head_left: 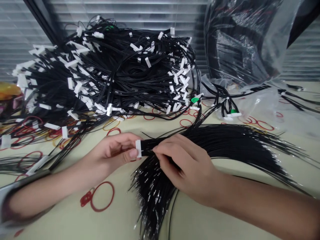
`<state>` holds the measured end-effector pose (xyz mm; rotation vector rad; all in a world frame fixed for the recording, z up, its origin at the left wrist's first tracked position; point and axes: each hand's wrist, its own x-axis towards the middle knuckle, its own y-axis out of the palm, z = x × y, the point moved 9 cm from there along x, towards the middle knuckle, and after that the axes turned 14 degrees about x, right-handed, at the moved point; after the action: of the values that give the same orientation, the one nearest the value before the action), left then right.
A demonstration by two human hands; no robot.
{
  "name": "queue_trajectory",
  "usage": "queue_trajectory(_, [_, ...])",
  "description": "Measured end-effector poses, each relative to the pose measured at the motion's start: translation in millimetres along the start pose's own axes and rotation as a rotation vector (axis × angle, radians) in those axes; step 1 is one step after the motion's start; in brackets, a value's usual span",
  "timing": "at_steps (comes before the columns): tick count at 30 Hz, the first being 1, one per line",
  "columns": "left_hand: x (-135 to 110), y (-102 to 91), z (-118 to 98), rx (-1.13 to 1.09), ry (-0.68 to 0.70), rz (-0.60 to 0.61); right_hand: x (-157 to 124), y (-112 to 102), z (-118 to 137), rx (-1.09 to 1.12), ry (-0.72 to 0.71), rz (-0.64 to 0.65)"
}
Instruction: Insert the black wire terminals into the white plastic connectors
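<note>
Between the thumb and fingers of my left hand (pixel 117 151) is a white plastic connector (pixel 138 148), held upright. Black wires run from its right side toward my right hand (pixel 187 163). That hand is pinched close to the connector, thumb and index fingertip together at a thin black wire; the exact tip is hard to make out. Below and beside it lies a thick bundle of black wires (pixel 152 193) with shiny metal ends fanned toward me. More loose black wires (pixel 240 141) stretch to the right behind my right hand.
A large heap of black cables (pixel 130 73) with white connectors fills the back left. Clear plastic bags (pixel 245 43) stand at the back right. Red rubber bands (pixel 102 196) lie scattered on the pale table (pixel 87 226). Window blinds (pixel 125 13) rise behind.
</note>
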<state>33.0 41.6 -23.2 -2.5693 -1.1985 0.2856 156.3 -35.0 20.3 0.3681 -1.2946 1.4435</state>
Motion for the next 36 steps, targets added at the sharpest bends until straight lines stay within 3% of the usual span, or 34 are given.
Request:
queue_trajectory(18, [-1, -2.1, 1, 0.03, 0.027, -0.031, 2, 4, 14, 0.041, -0.143, 0.05])
queue_trajectory(23, [-2, 1.2, -4, 0.026, 0.049, -0.005, 5, -5, 8, -0.004, -0.082, -0.04])
queue_trajectory(25, [-5, -4.5, -10, 0.105, 0.083, -0.076, 11, -9, 4, -0.087, -0.05, -0.025])
queue_trajectory(27, [-10, -13.2, -23, 0.274, 0.161, -0.206, 20, -6, -10, -0.054, 0.052, 0.101])
queue_trajectory(29, [-16, -20.7, -38, 0.421, 0.238, -0.362, 28, -6, -31, 0.171, 0.269, 0.2])
queue_trajectory(31, [-17, -23.0, -50, 0.482, 0.25, -0.465, 34, -11, -50, 0.475, 0.491, 0.187])
queue_trajectory(33, [-7, -14.1, -56, 0.546, 0.201, -0.441, 39, -19, -61, 0.725, 0.639, 0.111])
queue_trajectory(36, [21, 23.6, -64, 0.692, 0.195, -0.22, 46, -31, -67, 0.92, 0.736, 0.003])
